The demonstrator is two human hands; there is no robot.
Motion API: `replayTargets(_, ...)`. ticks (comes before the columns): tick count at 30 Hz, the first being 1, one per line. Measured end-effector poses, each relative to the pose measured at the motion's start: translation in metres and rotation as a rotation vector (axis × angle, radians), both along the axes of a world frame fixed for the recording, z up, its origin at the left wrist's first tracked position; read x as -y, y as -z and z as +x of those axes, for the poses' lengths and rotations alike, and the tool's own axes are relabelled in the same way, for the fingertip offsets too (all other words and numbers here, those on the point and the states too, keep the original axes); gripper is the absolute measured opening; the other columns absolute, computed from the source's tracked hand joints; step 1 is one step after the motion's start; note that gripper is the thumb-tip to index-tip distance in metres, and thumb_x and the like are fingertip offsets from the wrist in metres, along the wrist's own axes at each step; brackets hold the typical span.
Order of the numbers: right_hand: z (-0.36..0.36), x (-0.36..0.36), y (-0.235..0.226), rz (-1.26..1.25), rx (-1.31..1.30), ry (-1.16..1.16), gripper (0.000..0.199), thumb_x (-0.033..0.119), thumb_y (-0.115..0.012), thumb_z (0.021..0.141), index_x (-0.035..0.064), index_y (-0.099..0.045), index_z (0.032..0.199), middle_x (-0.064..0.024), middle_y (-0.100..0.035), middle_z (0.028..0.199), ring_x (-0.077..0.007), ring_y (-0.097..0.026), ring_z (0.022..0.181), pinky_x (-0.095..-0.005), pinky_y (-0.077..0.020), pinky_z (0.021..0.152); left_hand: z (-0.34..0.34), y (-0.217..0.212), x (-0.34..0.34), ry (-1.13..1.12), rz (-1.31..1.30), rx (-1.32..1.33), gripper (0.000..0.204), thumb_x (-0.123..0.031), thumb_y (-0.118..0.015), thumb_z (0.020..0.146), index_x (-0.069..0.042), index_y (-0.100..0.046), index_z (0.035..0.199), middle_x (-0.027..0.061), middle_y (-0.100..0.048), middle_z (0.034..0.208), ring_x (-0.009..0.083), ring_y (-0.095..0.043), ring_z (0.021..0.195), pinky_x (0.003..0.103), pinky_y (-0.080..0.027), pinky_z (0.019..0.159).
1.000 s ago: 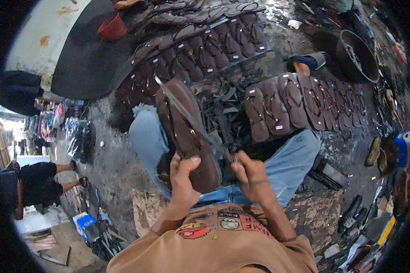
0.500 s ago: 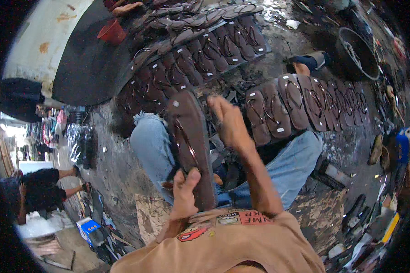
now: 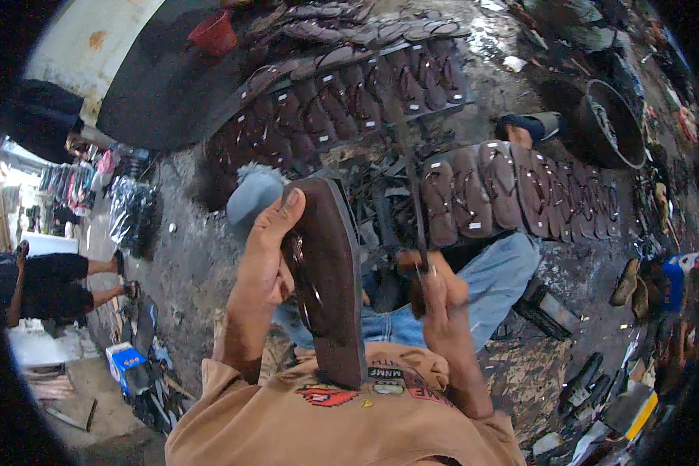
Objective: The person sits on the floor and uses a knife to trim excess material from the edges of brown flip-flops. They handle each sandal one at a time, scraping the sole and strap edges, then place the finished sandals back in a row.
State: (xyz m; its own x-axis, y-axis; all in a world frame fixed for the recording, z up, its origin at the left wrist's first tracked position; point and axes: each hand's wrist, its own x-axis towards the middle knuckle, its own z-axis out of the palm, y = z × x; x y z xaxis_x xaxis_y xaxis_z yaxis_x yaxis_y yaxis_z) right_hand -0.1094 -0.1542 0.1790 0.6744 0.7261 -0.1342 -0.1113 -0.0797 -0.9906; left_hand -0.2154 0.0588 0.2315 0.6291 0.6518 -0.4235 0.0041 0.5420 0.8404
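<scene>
My left hand is closed round the upper left edge of a brown flip-flop, thumb on top of the sole. The flip-flop stands lengthwise before my chest, its shiny strap facing left and its lower end against my shirt. To its right, my right hand is closed on a long, thin, dark blade-like tool that points away from me. Motion blurs this tool, so its exact kind is unclear. It is apart from the flip-flop. Dark scraps lie on the floor between my knees.
Labelled brown flip-flops stand in a row at the right, with a longer row farther off. A black tub sits at far right, a red bucket at far left. Another person is at the left.
My left hand has shifted from the flip-flop's lower end to its upper edge. My right hand has come back toward me and now holds the long dark tool.
</scene>
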Motion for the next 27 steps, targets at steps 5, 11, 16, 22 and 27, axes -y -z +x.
replayTargets(5, -0.062, 0.095, 0.047, -0.251, 0.193, -0.257, 0.029, 0.027, -0.048, 0.105, 0.0015, -0.061, 0.1, -0.0122, -0.054, 0.062, -0.0257, -0.055, 0.053, -0.0367, -0.0415, 0.053, -0.026, 0.012, 0.002, -0.03, -0.15, -0.074, 0.035, -0.035, -0.07, 0.097, -0.007, -0.064, 0.117, 0.005, -0.074, 0.099, 0.014, -0.072, 0.08, 0.026, -0.058, 0.068)
replayTargets(11, -0.059, 0.079, 0.061, -0.421, 0.242, -0.253, 0.027, 0.028, -0.058, 0.1, 0.0026, -0.058, 0.109, -0.0252, -0.065, 0.08, -0.0487, -0.063, 0.076, -0.0534, -0.0471, 0.066, -0.021, 0.024, 0.002, 0.098, -0.055, -0.044, 0.037, -0.03, -0.071, 0.097, -0.006, -0.06, 0.123, 0.0049, -0.071, 0.106, 0.0147, -0.071, 0.09, 0.03, -0.058, 0.078)
replayTargets(16, -0.007, -0.016, 0.065, -0.274, 0.387, -0.222, 0.03, 0.036, -0.057, 0.101, 0.007, -0.058, 0.108, -0.0253, -0.065, 0.078, -0.0472, -0.064, 0.075, -0.0535, -0.0473, 0.063, -0.014, 0.016, 0.003, 0.141, 0.017, -0.161, 0.038, -0.026, -0.07, 0.096, -0.005, -0.058, 0.125, 0.0065, -0.07, 0.108, 0.0165, -0.07, 0.095, 0.033, -0.058, 0.084)
replayTargets(22, 0.049, -0.12, 0.069, -0.006, 0.334, -0.167, 0.033, 0.037, -0.05, 0.105, 0.0058, -0.058, 0.101, -0.0228, -0.062, 0.07, -0.0423, -0.064, 0.066, -0.0499, -0.0467, 0.06, -0.01, 0.003, 0.014, 0.229, 0.097, -0.153, 0.038, -0.02, -0.07, 0.095, -0.003, -0.057, 0.126, 0.0075, -0.069, 0.108, 0.0166, -0.068, 0.099, 0.033, -0.056, 0.09)
replayTargets(27, 0.049, -0.027, 0.031, -0.03, 0.185, -0.091, 0.026, 0.028, -0.049, 0.104, 0.0035, -0.057, 0.099, -0.0144, -0.052, 0.065, -0.029, -0.052, 0.055, -0.0401, -0.0396, 0.054, -0.009, -0.039, -0.011, 0.555, 0.314, -0.227, 0.045, -0.015, -0.078, 0.086, 0.0, -0.06, 0.125, 0.0059, -0.07, 0.11, 0.0127, -0.066, 0.099, 0.031, -0.054, 0.09)
